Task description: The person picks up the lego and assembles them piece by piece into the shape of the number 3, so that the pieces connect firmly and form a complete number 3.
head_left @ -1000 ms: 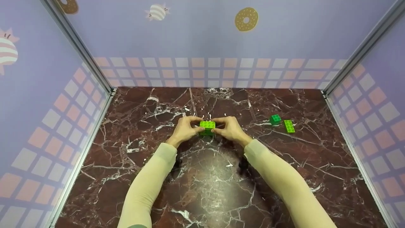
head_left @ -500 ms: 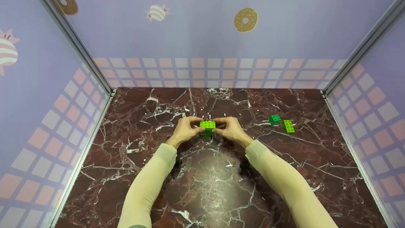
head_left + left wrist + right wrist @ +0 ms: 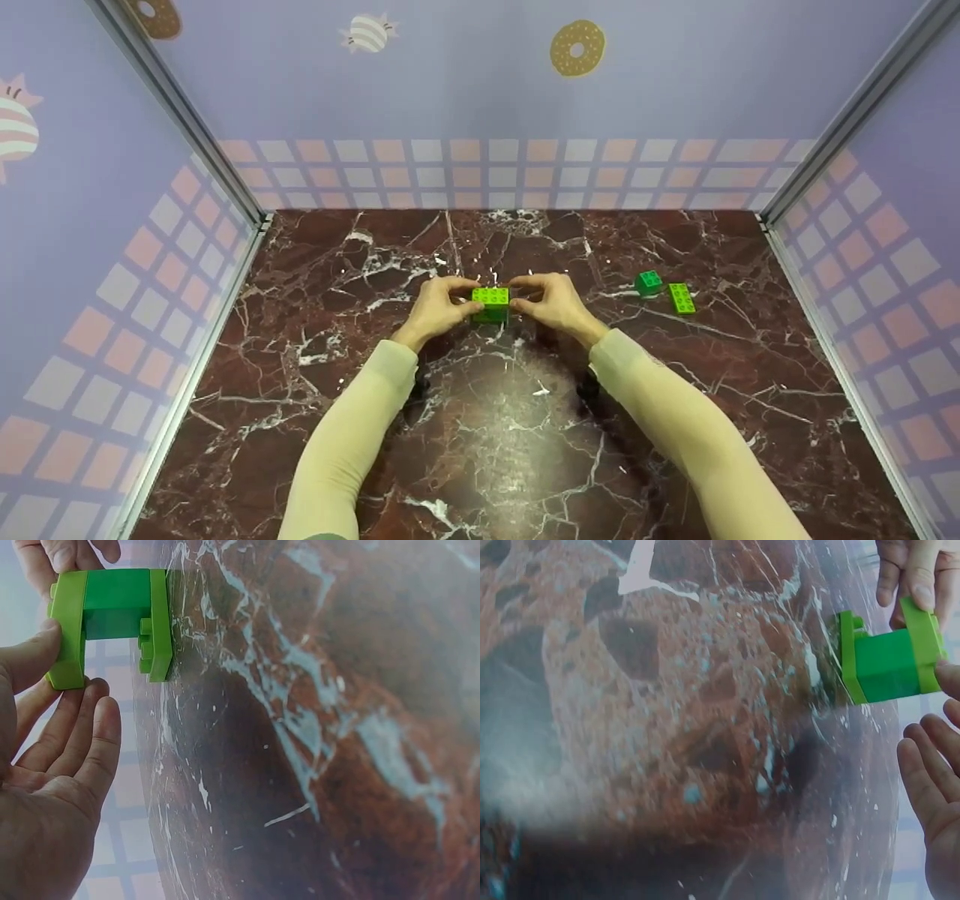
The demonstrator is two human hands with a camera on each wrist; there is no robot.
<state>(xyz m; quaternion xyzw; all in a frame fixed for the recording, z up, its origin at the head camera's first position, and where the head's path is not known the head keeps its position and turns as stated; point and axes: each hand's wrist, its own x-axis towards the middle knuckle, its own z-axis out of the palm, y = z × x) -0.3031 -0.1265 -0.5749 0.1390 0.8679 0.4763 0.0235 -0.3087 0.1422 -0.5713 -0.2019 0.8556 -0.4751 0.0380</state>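
A small brick stack stands on the tabletop between the hands. Its light-green top brick (image 3: 490,295) bridges over a darker green square brick (image 3: 118,596), with a thin light-green brick (image 3: 160,634) at the bottom. Under the top brick's left end there is a gap, as the left wrist view shows. My left hand (image 3: 435,310) pinches that end between thumb and fingers. At the opposite end my right hand (image 3: 553,304) has its thumb and fingers spread, with the thumb tip very close to the brick; contact is hard to tell.
Right of the stack lie a loose dark-green square brick (image 3: 649,283) and a light-green long brick (image 3: 682,298). Patterned panels (image 3: 480,97) enclose the marbled tabletop (image 3: 337,450) at the back and both sides.
My right hand has moved slightly right, its thumb coming off the front of the top brick. The left hand keeps its pinch, and the stack stays in place.
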